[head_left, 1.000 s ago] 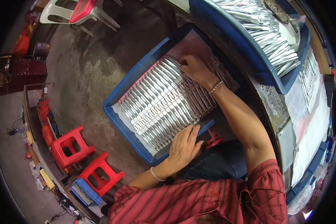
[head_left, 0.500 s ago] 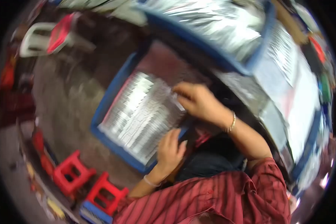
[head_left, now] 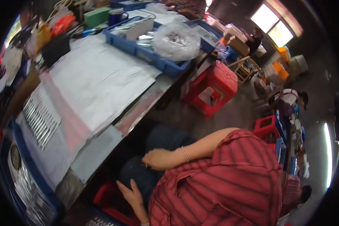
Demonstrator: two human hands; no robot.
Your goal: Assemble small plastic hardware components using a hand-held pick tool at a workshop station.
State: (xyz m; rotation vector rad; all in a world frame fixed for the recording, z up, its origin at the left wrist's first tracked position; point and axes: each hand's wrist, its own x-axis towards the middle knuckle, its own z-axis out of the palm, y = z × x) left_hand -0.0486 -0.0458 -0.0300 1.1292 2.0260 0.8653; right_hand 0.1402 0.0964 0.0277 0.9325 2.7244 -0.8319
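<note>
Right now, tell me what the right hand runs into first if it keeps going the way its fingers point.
The right hand rests on the dark-trousered lap, fingers pointing left toward the table edge. Going straight, it would probably meet that edge first, though depth is unclear.

Daylight is pouring through a window (head_left: 275, 23) at the upper right, and a strip light (head_left: 328, 155) is glowing along the right edge. A long worktop (head_left: 101, 94) covered in white sheets is stretching across the left. Red plastic stools (head_left: 211, 90) are standing on the grey concrete floor (head_left: 237, 113).
</note>
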